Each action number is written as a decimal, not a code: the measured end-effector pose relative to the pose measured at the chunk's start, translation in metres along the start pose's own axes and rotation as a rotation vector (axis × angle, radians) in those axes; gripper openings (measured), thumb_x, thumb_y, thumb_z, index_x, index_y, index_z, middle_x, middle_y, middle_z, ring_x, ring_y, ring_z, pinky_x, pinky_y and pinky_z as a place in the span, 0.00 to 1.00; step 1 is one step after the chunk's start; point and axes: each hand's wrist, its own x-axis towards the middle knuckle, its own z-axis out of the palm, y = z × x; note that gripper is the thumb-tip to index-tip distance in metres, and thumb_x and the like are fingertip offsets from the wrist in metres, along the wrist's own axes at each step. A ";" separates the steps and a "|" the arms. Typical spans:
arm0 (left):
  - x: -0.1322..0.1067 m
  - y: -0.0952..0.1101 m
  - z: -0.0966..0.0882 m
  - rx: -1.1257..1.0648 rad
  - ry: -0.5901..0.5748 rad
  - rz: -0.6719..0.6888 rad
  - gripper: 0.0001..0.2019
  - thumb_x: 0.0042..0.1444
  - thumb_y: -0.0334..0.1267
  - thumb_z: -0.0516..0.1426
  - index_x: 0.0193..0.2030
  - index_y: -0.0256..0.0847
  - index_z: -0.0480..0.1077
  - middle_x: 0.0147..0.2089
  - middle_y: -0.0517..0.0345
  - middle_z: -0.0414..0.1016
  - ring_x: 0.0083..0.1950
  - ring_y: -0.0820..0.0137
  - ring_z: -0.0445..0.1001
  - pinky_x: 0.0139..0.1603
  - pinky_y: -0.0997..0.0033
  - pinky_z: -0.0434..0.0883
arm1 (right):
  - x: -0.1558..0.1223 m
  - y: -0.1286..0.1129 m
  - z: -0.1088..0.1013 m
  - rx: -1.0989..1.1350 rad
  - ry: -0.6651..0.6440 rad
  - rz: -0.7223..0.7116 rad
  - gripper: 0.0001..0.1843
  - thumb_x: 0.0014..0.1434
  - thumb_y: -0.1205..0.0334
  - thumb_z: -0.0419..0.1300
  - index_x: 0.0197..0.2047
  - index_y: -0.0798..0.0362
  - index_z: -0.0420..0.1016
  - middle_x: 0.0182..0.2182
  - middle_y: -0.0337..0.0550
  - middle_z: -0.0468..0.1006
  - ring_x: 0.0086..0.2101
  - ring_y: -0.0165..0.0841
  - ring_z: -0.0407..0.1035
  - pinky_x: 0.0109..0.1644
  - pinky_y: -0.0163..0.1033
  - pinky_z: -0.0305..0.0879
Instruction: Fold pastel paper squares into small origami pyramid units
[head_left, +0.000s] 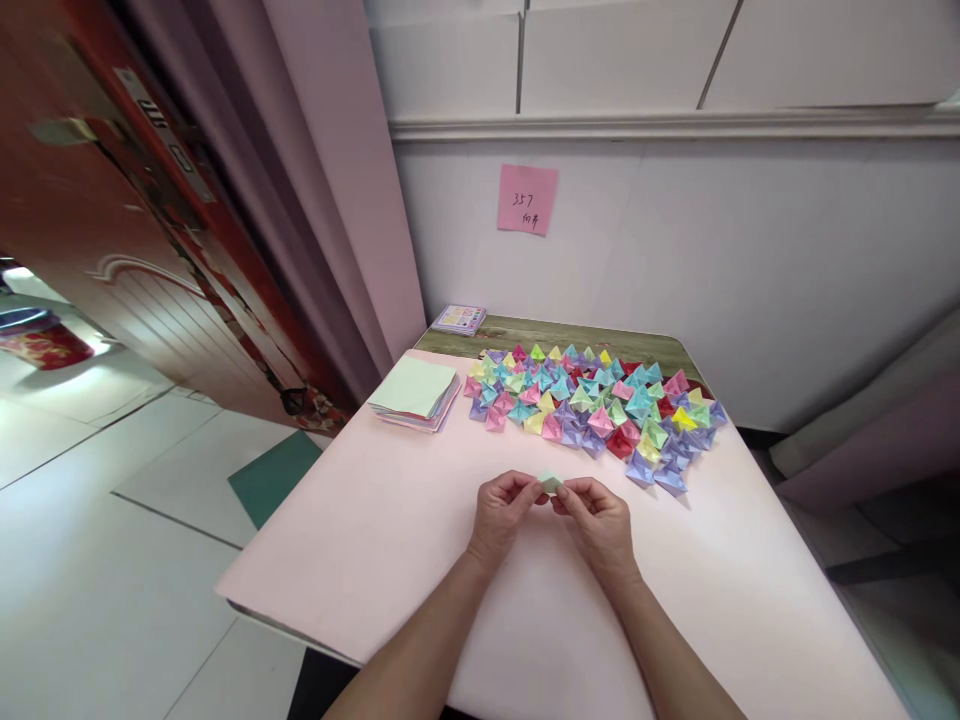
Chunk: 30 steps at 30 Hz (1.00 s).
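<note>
Between my two hands, above the middle of the pink-covered table [360, 530], is a small pale green folded paper [551, 483]. My left hand [504, 508] pinches its left side between thumb and fingers. On the other side my right hand [597, 518] pinches it the same way. The fingertips hide part of the paper's edges. Just beyond the hands lies a spread of many-coloured folded paper boats [577, 400], standing close together. A stack of square paper sheets [417, 390], light green on top, sits at the back left.
A small pile of printed cards [460, 319] rests at the table's far left corner, on a bare wood-look strip [525, 332]. Behind is a wall with a pink note [527, 199]. To the left are a purple curtain [315, 150], a red door [135, 220] and a green sheet [276, 476] on the floor.
</note>
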 end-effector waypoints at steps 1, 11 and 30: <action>0.000 -0.001 0.000 0.001 0.004 -0.004 0.11 0.51 0.43 0.65 0.31 0.36 0.75 0.28 0.55 0.79 0.32 0.67 0.78 0.38 0.68 0.74 | -0.001 0.000 0.001 -0.011 0.007 -0.006 0.15 0.51 0.50 0.69 0.31 0.53 0.78 0.24 0.42 0.79 0.26 0.33 0.74 0.32 0.38 0.73; 0.002 -0.003 0.001 -0.110 0.002 -0.040 0.17 0.50 0.43 0.66 0.40 0.38 0.67 0.30 0.58 0.78 0.31 0.68 0.79 0.39 0.67 0.74 | 0.000 0.004 0.007 0.068 0.066 0.004 0.18 0.49 0.53 0.71 0.34 0.52 0.70 0.24 0.38 0.76 0.24 0.31 0.72 0.29 0.35 0.70; 0.000 -0.002 0.011 0.095 -0.159 -0.161 0.18 0.48 0.50 0.65 0.36 0.36 0.71 0.23 0.64 0.68 0.20 0.77 0.64 0.21 0.77 0.60 | 0.004 0.003 -0.003 -0.131 0.025 -0.002 0.17 0.52 0.47 0.66 0.29 0.54 0.78 0.24 0.41 0.77 0.27 0.33 0.69 0.32 0.36 0.66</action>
